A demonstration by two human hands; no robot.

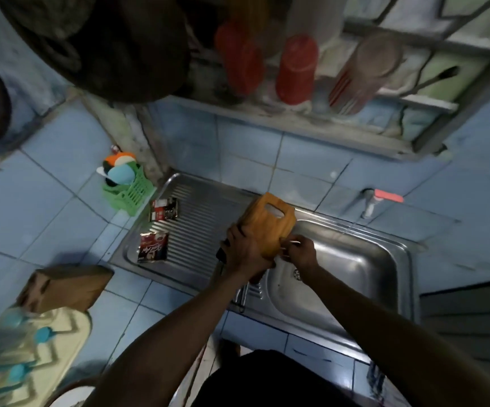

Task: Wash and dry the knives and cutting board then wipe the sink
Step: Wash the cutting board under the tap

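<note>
Cutting board [267, 221], wooden, upright over the sink [355, 259] rim: gripped at its near end by left hand [245, 254]; right hand [301, 252] pinching its right edge; knives unclear.

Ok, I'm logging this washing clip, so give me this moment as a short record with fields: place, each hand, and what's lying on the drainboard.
place: steel sink set in a blue tiled counter
left hand: grips the cutting board, held tilted over the sink; a dark knife handle shows by it
right hand: at the board's right edge, pinching something thin
drainboard: two sachets
tap: no water seen
</note>
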